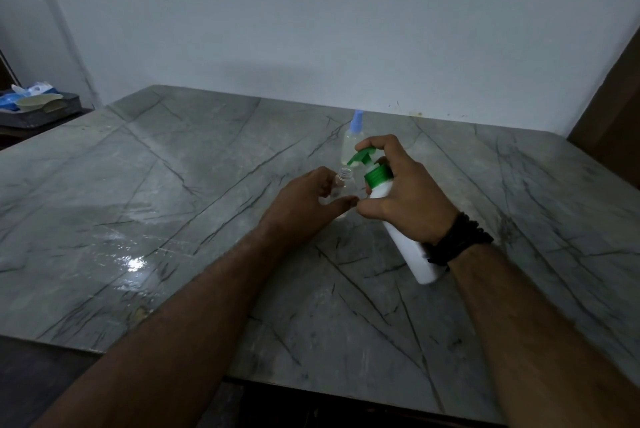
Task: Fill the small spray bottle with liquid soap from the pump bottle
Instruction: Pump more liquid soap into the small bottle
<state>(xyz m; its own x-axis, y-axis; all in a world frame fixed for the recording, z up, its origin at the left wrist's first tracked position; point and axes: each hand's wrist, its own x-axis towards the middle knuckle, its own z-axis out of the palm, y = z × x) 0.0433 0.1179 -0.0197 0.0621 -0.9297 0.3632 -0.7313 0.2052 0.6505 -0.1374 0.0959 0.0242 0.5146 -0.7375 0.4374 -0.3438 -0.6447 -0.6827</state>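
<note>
grey marble table (173, 185), pale wall | left hand (304, 206) seemingly grips clear bottle (343, 185); right hand (405, 192) clasps pump bottle (408, 244)

Tilted pump bottle (408, 244) over uncapped, seemingly empty spray bottle (343, 182)

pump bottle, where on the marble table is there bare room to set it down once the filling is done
Bare marble table lies right of the right hand holding the pump bottle, and near the front edge between the forearms. Left of the left hand is bare too. It is crowded around the open small bottle and the capped spray bottle.
</note>
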